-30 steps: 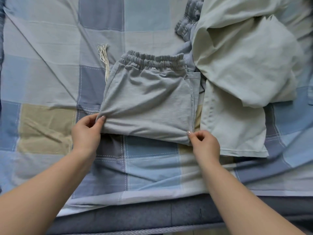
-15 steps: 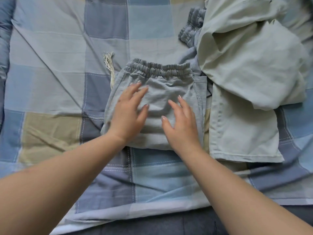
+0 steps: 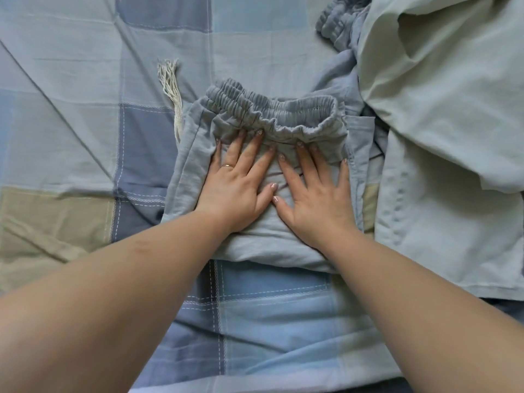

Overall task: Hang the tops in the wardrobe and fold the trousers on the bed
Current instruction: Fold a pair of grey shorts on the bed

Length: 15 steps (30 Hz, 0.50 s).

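Grey-blue trousers (image 3: 306, 251) are folded flat at the centre of the checked bed (image 3: 85, 80), the gathered waistband (image 3: 283, 114) turned toward 12 o'clock.

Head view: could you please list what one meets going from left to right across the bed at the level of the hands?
Checked bedcover → cream drawstring tassel → left hand → right hand, both flat on the folded grey-blue trousers → pale green garment.

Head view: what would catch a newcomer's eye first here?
Two hands lie flat side by side on folded grey trousers at the centre of the checked bedspread, the left hand wearing a ring, the right hand beside it. A pale green garment is heaped at the right, and a cream tassel lies left of the waistband.
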Tool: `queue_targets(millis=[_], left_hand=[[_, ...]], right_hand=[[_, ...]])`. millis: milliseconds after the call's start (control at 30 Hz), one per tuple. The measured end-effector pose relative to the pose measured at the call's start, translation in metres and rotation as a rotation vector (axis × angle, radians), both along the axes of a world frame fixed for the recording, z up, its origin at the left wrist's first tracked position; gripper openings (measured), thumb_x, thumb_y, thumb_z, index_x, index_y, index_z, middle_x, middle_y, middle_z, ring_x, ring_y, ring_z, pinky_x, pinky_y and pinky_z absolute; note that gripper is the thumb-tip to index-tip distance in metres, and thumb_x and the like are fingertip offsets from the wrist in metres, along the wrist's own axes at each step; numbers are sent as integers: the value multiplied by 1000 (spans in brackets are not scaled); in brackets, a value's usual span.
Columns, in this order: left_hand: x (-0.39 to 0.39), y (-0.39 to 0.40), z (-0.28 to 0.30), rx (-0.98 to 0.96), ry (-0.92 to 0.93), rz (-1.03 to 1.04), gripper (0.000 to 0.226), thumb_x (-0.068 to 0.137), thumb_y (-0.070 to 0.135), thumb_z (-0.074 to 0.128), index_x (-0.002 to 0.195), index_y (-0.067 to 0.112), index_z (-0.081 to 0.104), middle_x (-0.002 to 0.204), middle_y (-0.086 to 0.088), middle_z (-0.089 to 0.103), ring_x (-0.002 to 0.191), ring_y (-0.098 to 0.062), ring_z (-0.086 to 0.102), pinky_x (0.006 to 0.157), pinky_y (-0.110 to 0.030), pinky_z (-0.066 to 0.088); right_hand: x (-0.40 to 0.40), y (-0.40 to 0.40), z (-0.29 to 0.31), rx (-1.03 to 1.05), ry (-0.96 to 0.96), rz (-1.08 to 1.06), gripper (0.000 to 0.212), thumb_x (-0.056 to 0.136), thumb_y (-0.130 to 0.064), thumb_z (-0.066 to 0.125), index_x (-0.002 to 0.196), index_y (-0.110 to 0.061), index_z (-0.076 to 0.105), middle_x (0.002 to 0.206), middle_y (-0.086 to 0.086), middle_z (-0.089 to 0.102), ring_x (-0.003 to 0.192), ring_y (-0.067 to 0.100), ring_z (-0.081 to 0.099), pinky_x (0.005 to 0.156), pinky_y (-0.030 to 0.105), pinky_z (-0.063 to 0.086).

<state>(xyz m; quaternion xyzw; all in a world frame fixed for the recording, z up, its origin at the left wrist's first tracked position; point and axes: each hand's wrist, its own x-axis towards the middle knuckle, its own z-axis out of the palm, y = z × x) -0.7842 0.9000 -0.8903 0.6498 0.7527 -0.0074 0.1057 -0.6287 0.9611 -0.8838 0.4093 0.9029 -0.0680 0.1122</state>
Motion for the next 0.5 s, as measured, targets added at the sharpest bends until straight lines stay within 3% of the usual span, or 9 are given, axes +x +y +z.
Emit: queue_targets(millis=[267,367,500], left_hand=[[-2,5,3,-68,-1,4,71,90,59,16,152,26,16,161,-5,10,148,-27,4,116,-50,-2],[-14,0,14,-74,59,-27,76,87,65,11,152,27,17,161,-2,14,148,-25,7,116,-48,-4],[-48,-32,30,-89,33,103,80,82,72,15,150,31,24,160,-4,14,148,-22,5,114,-57,-3]], right_hand=[[0,5,0,-35,-26,-5,74,83,-65,11,151,-36,4,161,1,-1,146,18,-5,111,56,-9],[9,5,8,-36,-39,-66,76,84,-67,17,151,-32,8,161,4,3,146,19,0,114,53,-1],[42,6,22,-91,-5,-232,81,83,-69,32,151,-32,9,160,8,-5,147,24,-4,116,46,5]])
